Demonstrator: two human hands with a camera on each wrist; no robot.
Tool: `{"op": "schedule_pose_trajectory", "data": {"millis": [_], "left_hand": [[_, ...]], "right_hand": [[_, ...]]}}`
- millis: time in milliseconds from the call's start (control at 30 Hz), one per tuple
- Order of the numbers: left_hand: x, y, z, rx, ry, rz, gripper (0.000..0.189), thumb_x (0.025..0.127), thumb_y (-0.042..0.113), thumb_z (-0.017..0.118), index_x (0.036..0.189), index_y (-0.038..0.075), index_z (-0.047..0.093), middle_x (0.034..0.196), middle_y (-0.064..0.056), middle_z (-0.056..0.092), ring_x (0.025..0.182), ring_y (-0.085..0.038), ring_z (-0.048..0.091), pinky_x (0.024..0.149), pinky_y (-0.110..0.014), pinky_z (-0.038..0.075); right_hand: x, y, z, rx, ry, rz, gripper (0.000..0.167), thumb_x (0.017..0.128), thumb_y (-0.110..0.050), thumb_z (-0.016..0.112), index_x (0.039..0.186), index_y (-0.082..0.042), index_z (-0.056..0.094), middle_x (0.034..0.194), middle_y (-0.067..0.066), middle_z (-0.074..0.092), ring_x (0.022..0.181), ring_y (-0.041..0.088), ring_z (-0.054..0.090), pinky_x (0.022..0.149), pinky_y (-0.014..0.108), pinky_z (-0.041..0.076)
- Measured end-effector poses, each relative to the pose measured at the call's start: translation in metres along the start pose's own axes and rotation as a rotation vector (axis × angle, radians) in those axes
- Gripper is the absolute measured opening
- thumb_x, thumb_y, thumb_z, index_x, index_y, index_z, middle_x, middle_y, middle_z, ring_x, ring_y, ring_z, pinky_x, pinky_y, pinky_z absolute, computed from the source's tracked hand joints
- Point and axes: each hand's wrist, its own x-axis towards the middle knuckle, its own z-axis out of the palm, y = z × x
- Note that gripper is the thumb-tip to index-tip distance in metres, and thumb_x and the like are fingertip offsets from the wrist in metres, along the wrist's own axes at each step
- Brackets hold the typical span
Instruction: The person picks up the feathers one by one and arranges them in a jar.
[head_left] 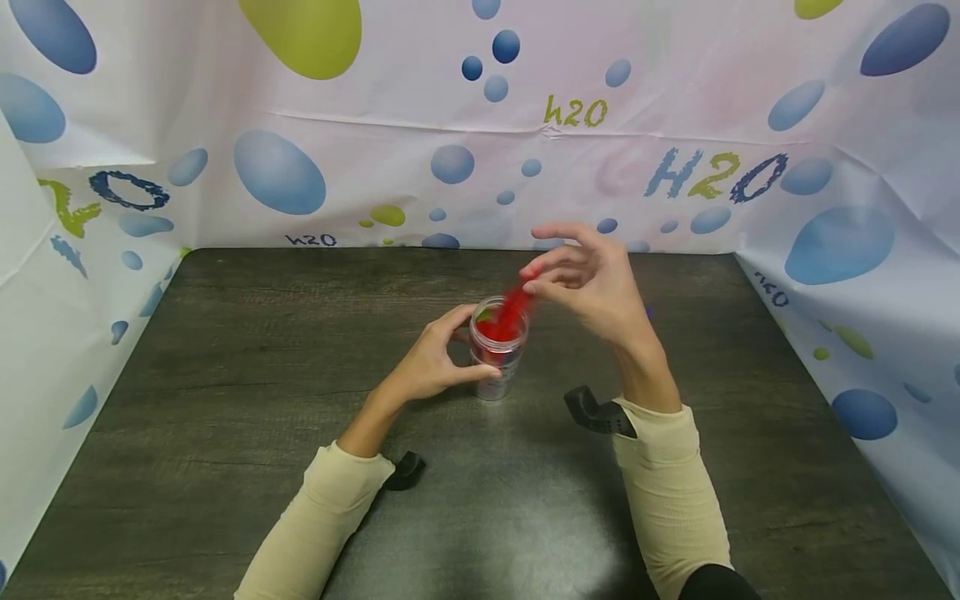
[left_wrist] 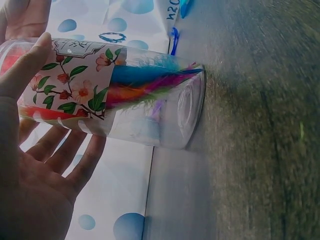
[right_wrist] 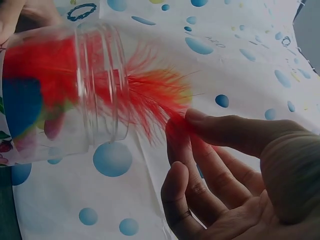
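Note:
A clear plastic jar (head_left: 492, 385) with a floral label (left_wrist: 75, 85) stands upright on the dark table, its mouth uncovered. My left hand (head_left: 431, 358) grips it from the left, thumb in front and fingers behind. Between thumb and forefinger, my right hand (head_left: 592, 283) pinches a red feather (right_wrist: 160, 95) above the rim. The feather's lower part reaches through the mouth into the jar. More feathers (left_wrist: 145, 80) in blue, orange, magenta and green lie inside, partly hidden by the label.
The dark wood-grain table (head_left: 300, 333) is bordered by a white backdrop (head_left: 390, 100) printed with blue and green drops. A blue piece (left_wrist: 185, 7) and a thin blue strand (left_wrist: 174, 41) show beyond the jar in the left wrist view. Each wrist carries a black mount (head_left: 600, 412).

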Motion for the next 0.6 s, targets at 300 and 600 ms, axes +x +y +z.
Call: {"op": "schedule_pose_trajectory", "data": {"millis": [300, 600], "left_hand": [[-0.0013, -0.0034, 0.0002, 0.004, 0.0, 0.006, 0.076, 0.082, 0.01, 0.088, 0.146, -0.002, 0.051, 0.139, -0.016, 0.061, 0.123, -0.029, 0.061, 0.1, -0.046, 0.056], [-0.0001, -0.0018, 0.0006, 0.006, 0.002, 0.014, 0.075, 0.081, 0.007, 0.088, 0.146, -0.001, 0.051, 0.14, -0.016, 0.061, 0.123, -0.029, 0.06, 0.099, -0.046, 0.056]], "right_hand": [[-0.0036, 0.003, 0.001, -0.035, -0.081, -0.023, 0.053, 0.083, 0.02, 0.074, 0.133, 0.014, 0.056, 0.1, 0.03, 0.073, 0.082, 0.012, 0.076, 0.077, 0.029, 0.063], [-0.0056, 0.0019, 0.003, -0.022, -0.094, -0.009, 0.053, 0.083, 0.023, 0.073, 0.133, 0.014, 0.057, 0.101, 0.029, 0.073, 0.081, 0.012, 0.075, 0.077, 0.031, 0.064]]}}
